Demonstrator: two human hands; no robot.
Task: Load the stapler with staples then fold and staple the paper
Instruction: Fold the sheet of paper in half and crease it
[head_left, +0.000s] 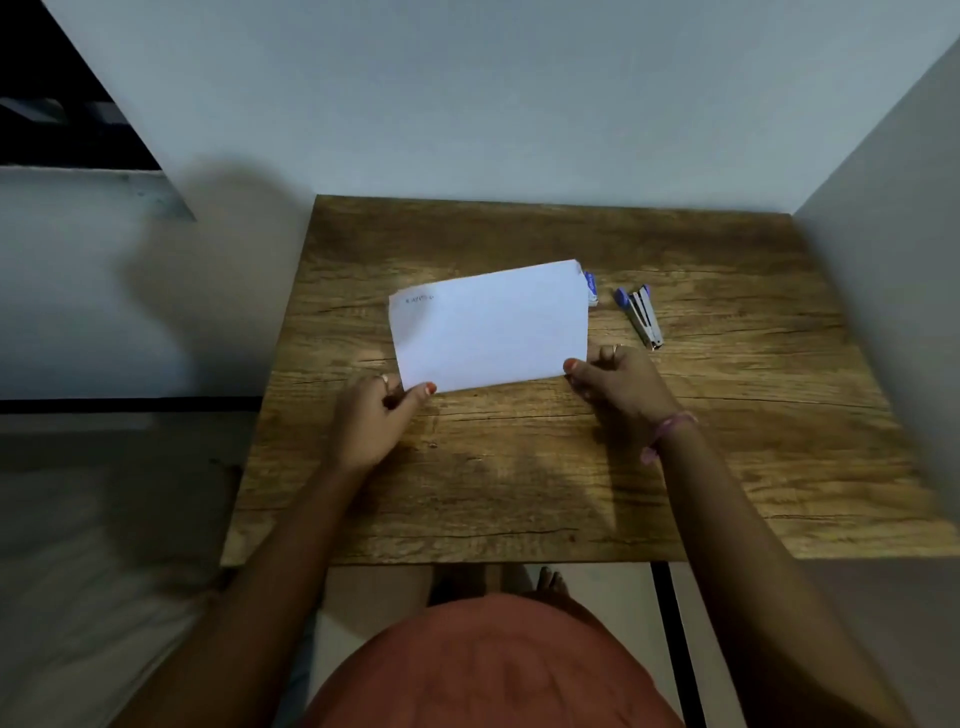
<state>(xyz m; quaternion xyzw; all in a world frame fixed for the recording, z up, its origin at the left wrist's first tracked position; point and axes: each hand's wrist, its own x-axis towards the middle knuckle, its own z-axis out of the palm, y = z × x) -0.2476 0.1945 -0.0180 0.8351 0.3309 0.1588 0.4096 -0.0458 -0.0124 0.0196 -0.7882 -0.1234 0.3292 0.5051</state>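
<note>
Wood-grain table (519, 493) bore the work, seen from above the person's lap. Nearest, the left hand (371, 421) pinched the near left corner of the paper (488, 325), thumb on top and fingers curled beneath; the right hand (618, 384) pinched the near right corner likewise. Between and beyond the hands the paper lay tilted, its far right corner over a small staple box (590, 288). It appeared already doubled, though the layers could not be told apart. Just right of the box lay the stapler (641, 316), closed and untouched, apart from the paper. Folding was judged to be the step in hand. Next, the edges would need aligning and creasing flat; one hand must then release to fetch the stapler.
</note>
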